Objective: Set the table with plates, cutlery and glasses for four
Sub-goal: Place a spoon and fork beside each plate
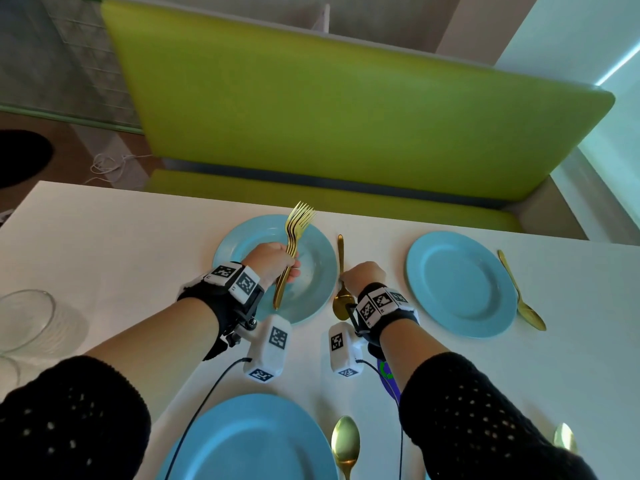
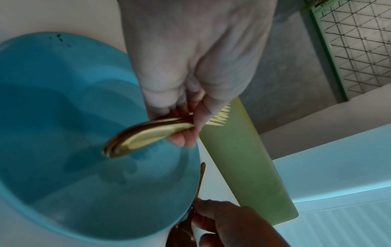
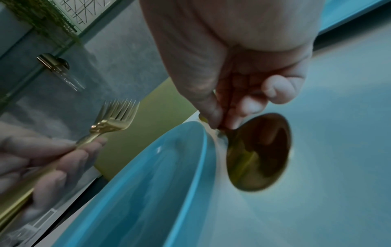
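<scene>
My left hand (image 1: 277,263) grips a bundle of several gold forks (image 1: 294,237) by the handles above the far left blue plate (image 1: 322,271), tines pointing away from me. The fork handles (image 2: 146,137) stick out under my left hand (image 2: 190,70). My right hand (image 1: 363,275) pinches the neck of a gold spoon (image 1: 341,258) that lies on the white table (image 1: 121,244) just right of that plate, bowl toward me. The spoon bowl (image 3: 258,152) touches the table below my right hand (image 3: 230,70), beside the plate rim (image 3: 190,150). The forks (image 3: 114,120) show at the left.
A second blue plate (image 1: 460,282) with a gold spoon (image 1: 519,292) to its right lies far right. A near plate (image 1: 249,441) has a spoon (image 1: 345,441) beside it; another spoon (image 1: 564,438) shows lower right. Clear glasses (image 1: 24,320) stand at the left edge. A green bench (image 1: 346,109) backs the table.
</scene>
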